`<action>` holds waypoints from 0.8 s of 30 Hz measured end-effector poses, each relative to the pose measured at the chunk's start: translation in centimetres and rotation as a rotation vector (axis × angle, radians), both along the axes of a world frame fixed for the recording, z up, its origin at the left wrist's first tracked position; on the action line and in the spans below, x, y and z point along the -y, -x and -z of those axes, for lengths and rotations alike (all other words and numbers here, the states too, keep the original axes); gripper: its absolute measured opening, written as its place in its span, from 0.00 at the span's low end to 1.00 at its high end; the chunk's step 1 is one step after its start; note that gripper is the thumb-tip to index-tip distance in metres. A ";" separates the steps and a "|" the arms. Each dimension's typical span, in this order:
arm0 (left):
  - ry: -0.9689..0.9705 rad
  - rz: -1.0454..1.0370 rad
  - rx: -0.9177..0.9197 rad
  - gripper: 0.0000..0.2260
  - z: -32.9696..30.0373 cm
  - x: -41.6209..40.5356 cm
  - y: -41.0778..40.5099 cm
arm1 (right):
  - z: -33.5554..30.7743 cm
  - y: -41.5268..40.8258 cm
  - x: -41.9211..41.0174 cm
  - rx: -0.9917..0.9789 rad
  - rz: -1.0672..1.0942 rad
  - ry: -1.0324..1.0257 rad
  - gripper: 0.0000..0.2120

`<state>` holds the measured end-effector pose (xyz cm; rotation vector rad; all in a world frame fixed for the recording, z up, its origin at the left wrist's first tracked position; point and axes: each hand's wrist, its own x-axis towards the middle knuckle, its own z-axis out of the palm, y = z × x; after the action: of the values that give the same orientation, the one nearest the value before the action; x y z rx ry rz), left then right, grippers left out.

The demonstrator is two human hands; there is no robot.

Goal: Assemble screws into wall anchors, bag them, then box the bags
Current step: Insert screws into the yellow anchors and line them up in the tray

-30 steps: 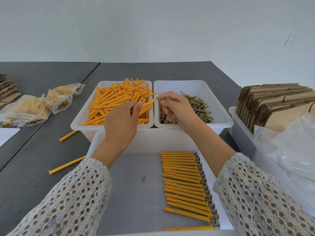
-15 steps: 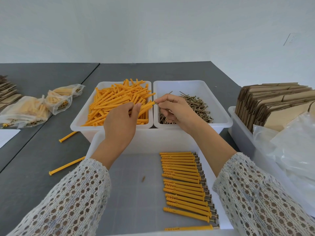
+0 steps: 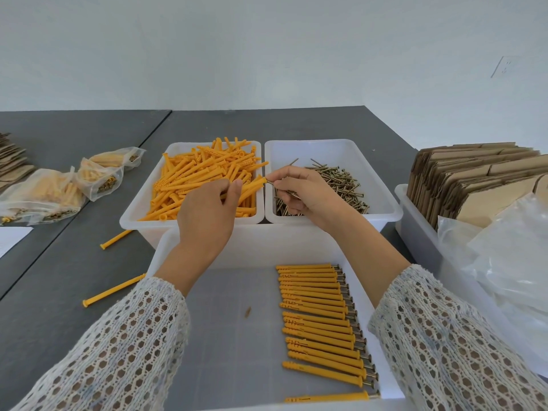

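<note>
My left hand (image 3: 207,215) grips an orange wall anchor (image 3: 252,188) over the bin of loose anchors (image 3: 142,209). My right hand (image 3: 302,191) pinches a screw (image 3: 270,182) whose tip sits at the anchor's open end; more screws show under its fingers. Behind the right hand stands the white bin of screws (image 3: 382,200). In the near white tray (image 3: 166,250) lies a row of assembled anchors with screws (image 3: 320,318).
Filled plastic bags (image 3: 56,191) lie on the grey table at the left. Two loose anchors (image 3: 114,290) lie left of the near tray. A bin with flat cardboard boxes (image 3: 474,185) and empty plastic bags (image 3: 510,262) stands at the right.
My right hand lifted out of the screw bin and moved left with a screw. My left hand raised an anchor, and the screw tip now meets the anchor's end.
</note>
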<state>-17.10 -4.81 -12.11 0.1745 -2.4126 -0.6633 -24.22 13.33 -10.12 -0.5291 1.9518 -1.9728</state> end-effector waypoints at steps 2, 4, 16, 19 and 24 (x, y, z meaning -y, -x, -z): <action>0.002 -0.002 0.008 0.23 -0.1 -0.1 0.0 | 0.0 0.0 0.0 0.003 0.007 -0.012 0.08; 0.000 -0.002 0.008 0.23 -0.1 -0.1 0.0 | 0.0 0.0 0.0 0.006 0.011 -0.017 0.09; 0.047 -0.007 0.002 0.22 -0.5 0.2 -0.3 | -0.1 -0.1 0.0 -0.042 0.005 -0.057 0.07; 0.008 0.033 -0.007 0.22 -0.6 0.3 -0.3 | 0.0 -0.1 -0.1 -0.071 -0.020 -0.084 0.06; 0.035 0.068 -0.019 0.21 -0.9 0.6 -0.4 | 0.1 0.1 -0.2 -0.087 -0.085 -0.082 0.05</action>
<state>-16.69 -5.36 -11.24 0.0711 -2.4191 -0.6504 -24.32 13.54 -10.26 -0.6754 2.0171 -1.8383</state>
